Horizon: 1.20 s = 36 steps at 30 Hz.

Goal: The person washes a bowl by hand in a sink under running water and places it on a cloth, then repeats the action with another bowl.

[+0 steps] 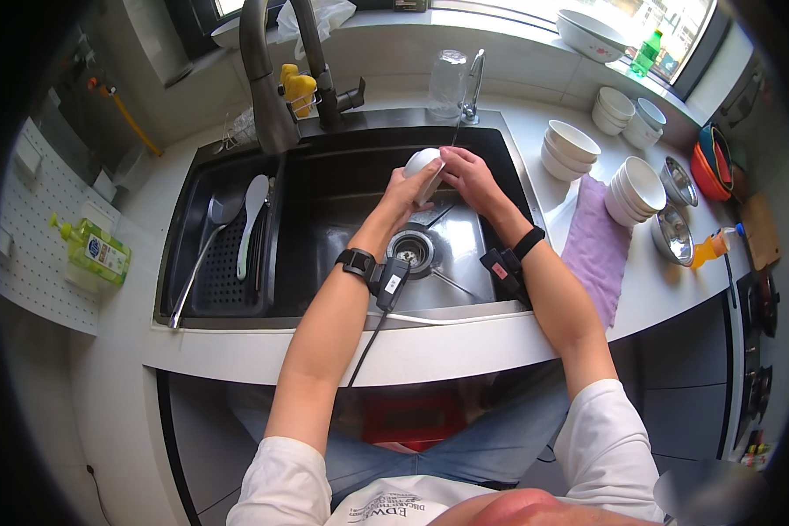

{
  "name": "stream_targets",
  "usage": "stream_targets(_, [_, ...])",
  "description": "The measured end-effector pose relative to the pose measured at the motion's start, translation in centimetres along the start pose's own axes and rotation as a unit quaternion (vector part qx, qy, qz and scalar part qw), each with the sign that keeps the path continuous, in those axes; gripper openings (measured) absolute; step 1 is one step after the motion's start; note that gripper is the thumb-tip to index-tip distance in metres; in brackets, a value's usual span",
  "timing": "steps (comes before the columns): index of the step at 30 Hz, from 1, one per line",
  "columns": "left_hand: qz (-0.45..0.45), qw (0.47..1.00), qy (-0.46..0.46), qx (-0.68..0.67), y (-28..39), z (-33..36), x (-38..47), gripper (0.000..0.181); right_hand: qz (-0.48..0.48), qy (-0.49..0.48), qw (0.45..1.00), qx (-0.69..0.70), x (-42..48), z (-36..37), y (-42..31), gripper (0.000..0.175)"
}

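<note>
Over the black sink basin (pixel 335 230), my left hand (pixel 407 187) grips a small white bowl (pixel 422 161), tilted on its side. The fingers of my right hand (pixel 463 172) touch the bowl's right edge; whether they pinch it is hard to see. Just behind the hands, a thin stream of water falls from the slim chrome tap (pixel 477 85). Below the bowl lies the drain strainer (pixel 409 253), with small bits in it. Utensils in the basin's bottom look like a chopstick or thin rods, not clearly told apart.
A ladle (pixel 200 263) and rice paddle (pixel 253 217) lie in the left drain tray. The large grey faucet (pixel 269 98) rises behind. Right of the sink are stacked white bowls (pixel 569 148), a purple cloth (pixel 598 243) and metal bowls (pixel 672 233). A clear jar (pixel 447 85) stands inverted behind.
</note>
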State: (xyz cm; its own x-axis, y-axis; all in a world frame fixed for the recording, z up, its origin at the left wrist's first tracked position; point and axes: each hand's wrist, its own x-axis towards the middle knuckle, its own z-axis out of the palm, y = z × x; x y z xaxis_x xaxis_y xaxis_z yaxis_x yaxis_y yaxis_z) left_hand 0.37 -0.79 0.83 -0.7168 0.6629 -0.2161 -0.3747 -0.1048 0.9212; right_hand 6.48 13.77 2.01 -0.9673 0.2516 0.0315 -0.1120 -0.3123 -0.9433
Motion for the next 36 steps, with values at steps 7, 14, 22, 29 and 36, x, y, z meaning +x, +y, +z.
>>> stream_targets(7, [0.023, 0.997, -0.015, 0.07, 0.8, 0.2, -0.8, 0.073, 0.11, -0.098, 0.989, -0.024, -0.8, 0.2, -1.0, 0.053])
stream_targets(14, [0.059, 0.994, -0.044, 0.076, 1.1, 0.7, -0.9, 0.076, 0.102, -0.014, 0.994, 0.032, 0.0, -1.7, -0.2, 0.044])
stream_targets(22, [0.122, 0.99, -0.05, 0.041, 0.0, 0.0, 0.3, 0.08, 0.131, -0.11, 0.981, 0.093, -1.2, 0.8, -1.6, 0.045])
stream_targets(29, [0.042, 0.998, -0.034, 0.027, -0.1, 0.5, 0.3, 0.075, 0.011, 0.017, 0.999, -0.041, 0.0, 0.0, 0.3, 0.045])
stream_targets(36, [0.079, 0.991, -0.055, 0.092, 0.2, 0.7, -0.4, 0.08, -0.05, 0.031, 0.998, 0.036, 0.4, -1.0, 0.3, 0.021])
